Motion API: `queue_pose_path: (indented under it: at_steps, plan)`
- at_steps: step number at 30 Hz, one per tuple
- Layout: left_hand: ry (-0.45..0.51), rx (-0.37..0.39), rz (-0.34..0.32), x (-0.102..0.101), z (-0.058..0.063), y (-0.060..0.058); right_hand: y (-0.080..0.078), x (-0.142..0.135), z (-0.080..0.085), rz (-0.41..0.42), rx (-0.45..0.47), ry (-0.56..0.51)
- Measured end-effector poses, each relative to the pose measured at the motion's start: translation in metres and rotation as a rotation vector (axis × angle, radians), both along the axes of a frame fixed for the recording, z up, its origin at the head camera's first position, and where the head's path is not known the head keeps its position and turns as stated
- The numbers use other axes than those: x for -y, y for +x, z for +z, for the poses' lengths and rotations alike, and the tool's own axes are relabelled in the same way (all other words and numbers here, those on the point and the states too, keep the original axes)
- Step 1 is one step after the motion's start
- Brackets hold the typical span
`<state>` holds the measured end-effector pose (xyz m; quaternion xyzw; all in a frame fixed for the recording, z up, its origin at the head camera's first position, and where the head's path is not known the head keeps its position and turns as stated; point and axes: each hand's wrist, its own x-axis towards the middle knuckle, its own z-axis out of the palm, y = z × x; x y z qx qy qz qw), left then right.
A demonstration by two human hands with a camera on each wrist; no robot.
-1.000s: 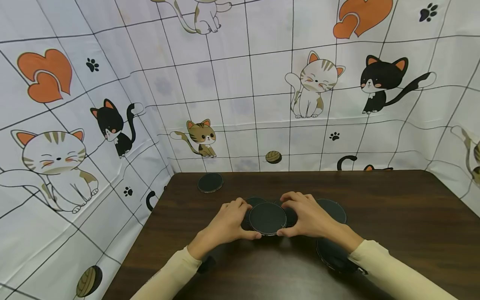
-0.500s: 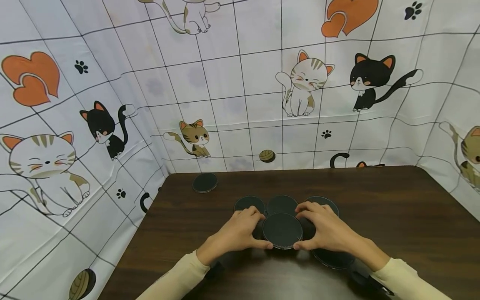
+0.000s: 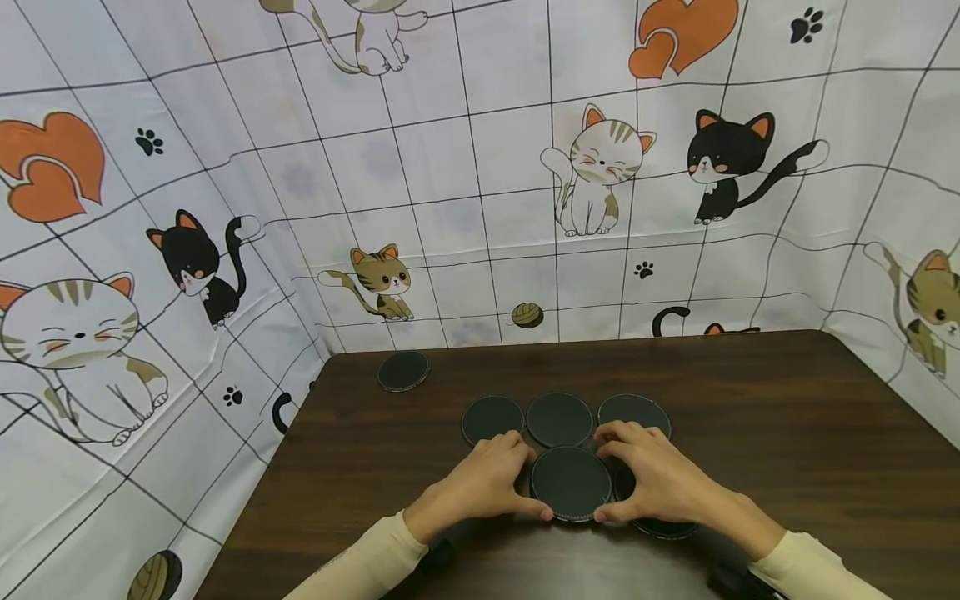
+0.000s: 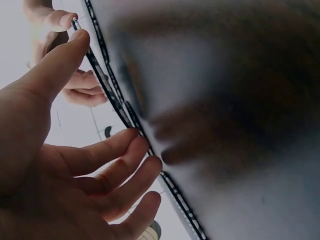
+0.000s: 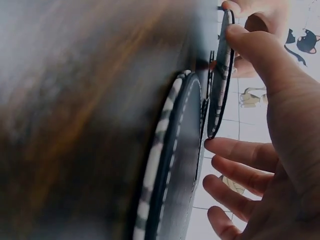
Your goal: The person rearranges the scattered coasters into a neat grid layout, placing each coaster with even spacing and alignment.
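Both hands hold one round dark coaster (image 3: 572, 483) with stitched edging, near the middle of the brown table. My left hand (image 3: 483, 483) has its thumb at the near left edge and its fingers along the left side. My right hand (image 3: 656, 475) mirrors it on the other side. Seen from the right wrist, the held coaster (image 5: 223, 80) is raised off the tabletop, its patterned rim facing the camera. Behind it lie three similar coasters: a left one (image 3: 492, 418), a middle one (image 3: 559, 420) and a right one (image 3: 634, 410), partly covered by the right hand.
Under the right hand another coaster (image 3: 666, 529) shows only its near edge. One more coaster (image 3: 403, 371) lies alone at the table's far left corner. A white cat-print curtain (image 3: 465, 167) hangs behind and beside the brown table (image 3: 787, 433).
Both hands have carried the coaster rightward and toward the near side, off the row behind it. That row of three now shows more fully. The head view has shifted slightly.
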<state>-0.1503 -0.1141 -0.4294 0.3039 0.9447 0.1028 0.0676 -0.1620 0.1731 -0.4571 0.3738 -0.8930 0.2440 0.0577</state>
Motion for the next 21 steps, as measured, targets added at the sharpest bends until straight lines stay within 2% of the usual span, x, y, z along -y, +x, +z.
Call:
queue_pose_path:
  at_steps: [10, 16, 21]
  plan:
    - [-0.037, -0.066, -0.051, -0.0005, -0.004, 0.0035, 0.0028, 0.0021, -0.0006, 0.003, 0.01, 0.056]
    - [-0.053, -0.105, -0.061, -0.001, -0.0049, 0.0033, 0.0032, 0.0036, 0.0015, -0.002, -0.031, 0.108]
    - [-0.065, -0.106, -0.06, -0.0007, -0.0058, 0.003, 0.0053, 0.006, 0.0034, -0.016, -0.039, 0.137]
